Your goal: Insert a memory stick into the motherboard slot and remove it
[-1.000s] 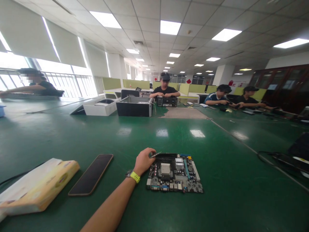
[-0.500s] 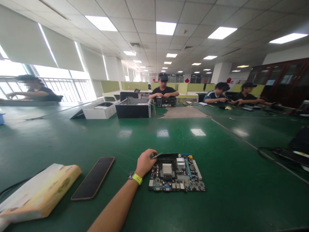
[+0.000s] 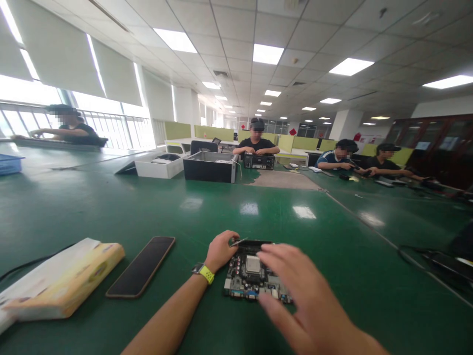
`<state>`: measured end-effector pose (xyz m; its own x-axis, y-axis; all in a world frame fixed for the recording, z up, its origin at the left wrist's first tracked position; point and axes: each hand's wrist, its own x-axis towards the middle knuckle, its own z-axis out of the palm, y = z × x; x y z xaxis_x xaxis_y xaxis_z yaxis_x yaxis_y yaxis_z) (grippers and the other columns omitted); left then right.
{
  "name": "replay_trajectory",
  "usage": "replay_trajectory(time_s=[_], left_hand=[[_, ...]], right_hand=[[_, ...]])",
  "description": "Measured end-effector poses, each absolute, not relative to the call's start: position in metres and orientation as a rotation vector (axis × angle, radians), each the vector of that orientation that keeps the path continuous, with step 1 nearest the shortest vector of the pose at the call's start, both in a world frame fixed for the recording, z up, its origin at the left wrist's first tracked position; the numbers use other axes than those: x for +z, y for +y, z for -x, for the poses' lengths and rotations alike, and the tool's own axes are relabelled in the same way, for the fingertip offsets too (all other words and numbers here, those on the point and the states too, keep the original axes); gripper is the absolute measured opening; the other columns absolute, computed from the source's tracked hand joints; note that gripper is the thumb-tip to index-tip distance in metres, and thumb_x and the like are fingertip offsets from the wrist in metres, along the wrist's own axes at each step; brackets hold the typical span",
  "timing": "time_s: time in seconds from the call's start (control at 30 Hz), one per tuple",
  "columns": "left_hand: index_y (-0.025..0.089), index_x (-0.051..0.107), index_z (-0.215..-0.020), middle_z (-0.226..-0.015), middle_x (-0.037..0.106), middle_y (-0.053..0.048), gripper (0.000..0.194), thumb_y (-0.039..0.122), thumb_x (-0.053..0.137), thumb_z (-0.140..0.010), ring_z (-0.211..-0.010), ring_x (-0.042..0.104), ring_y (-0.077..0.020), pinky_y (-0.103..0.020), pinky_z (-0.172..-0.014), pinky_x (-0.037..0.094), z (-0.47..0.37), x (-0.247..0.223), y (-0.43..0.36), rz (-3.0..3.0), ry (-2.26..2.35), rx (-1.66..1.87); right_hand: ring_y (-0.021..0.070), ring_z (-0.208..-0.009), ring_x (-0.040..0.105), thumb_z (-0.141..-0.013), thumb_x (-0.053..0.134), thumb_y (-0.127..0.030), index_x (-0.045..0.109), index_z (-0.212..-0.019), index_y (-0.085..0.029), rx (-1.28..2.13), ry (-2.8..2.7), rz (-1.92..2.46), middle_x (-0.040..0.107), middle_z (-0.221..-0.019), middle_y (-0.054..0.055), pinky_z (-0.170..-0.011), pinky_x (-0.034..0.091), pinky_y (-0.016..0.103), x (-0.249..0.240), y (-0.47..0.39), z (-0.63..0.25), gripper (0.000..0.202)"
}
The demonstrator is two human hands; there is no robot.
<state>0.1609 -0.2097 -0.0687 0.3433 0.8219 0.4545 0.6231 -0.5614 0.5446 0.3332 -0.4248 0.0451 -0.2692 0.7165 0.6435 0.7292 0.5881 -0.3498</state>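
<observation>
A computer motherboard lies flat on the green table, a square silver processor in its socket. At the board's far left corner is my left hand, closed, with a thin silvery piece between thumb and fingers; whether it is a tool or a loose part I cannot tell. My right hand, smeared by motion, hovers over the right side of the board with thumb and fingers apart and nothing in it. It hides the slots and much of the right edge.
Left of my arm lie a phone and a soft tissue pack. Across the table stand a white box and an open computer case. Several people sit around the table, one facing me. Dark cables lie at right.
My right hand has come into view from the lower right and now reaches over the motherboard. My left hand keeps its place at the corner. The camera view has shifted slightly.
</observation>
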Motion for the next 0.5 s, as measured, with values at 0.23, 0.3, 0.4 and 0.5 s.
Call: replay_trajectory(time_s=[0.23, 0.3, 0.4, 0.5], left_hand=[[0.021, 0.068, -0.089, -0.093, 0.070, -0.001, 0.020, 0.016, 0.059, -0.072, -0.088, 0.062, -0.0173, -0.025, -0.079, 0.046, -0.161, -0.065, -0.212, -2.338, 1.319, 1.025], [0.022, 0.068, -0.089, -0.092, 0.070, -0.001, 0.019, 0.016, 0.059, -0.072, -0.087, 0.062, -0.0173, -0.025, -0.079, 0.046, -0.160, -0.065, -0.211, -2.348, 1.313, 1.012], [0.023, 0.068, -0.090, -0.094, 0.071, 0.000, 0.020, 0.017, 0.059, -0.073, -0.088, 0.063, -0.0175, -0.026, -0.081, 0.046, -0.160, -0.066, -0.209, -2.352, 1.311, 1.000], [0.024, 0.068, -0.091, -0.095, 0.071, 0.000, 0.020, 0.020, 0.059, -0.074, -0.088, 0.063, -0.0176, -0.026, -0.080, 0.046, -0.159, -0.067, -0.208, -2.344, 1.329, 0.993]], right_hand=[[0.0358, -0.131, 0.035, -0.082, 0.051, -0.058, 0.045, -0.136, -0.026, 0.009, -2.274, 1.571, 0.040, -0.144, 0.009, -0.106, 0.029, 0.054, -0.051, -0.382, -0.315, 0.063], [0.0354, -0.130, 0.036, -0.085, 0.047, -0.057, 0.048, -0.133, -0.029, -0.010, -2.234, 1.626, 0.044, -0.141, 0.008, -0.105, 0.029, 0.056, -0.057, -0.378, -0.319, 0.056], [0.0354, -0.127, 0.041, -0.090, 0.043, -0.050, 0.050, -0.130, -0.031, -0.040, -2.243, 1.690, 0.049, -0.138, 0.007, -0.097, 0.036, 0.055, -0.053, -0.371, -0.324, 0.045], [0.0354, -0.123, 0.044, -0.092, 0.040, -0.046, 0.051, -0.128, -0.030, -0.088, -2.268, 1.730, 0.051, -0.135, 0.009, -0.091, 0.039, 0.053, -0.051, -0.366, -0.325, 0.042]])
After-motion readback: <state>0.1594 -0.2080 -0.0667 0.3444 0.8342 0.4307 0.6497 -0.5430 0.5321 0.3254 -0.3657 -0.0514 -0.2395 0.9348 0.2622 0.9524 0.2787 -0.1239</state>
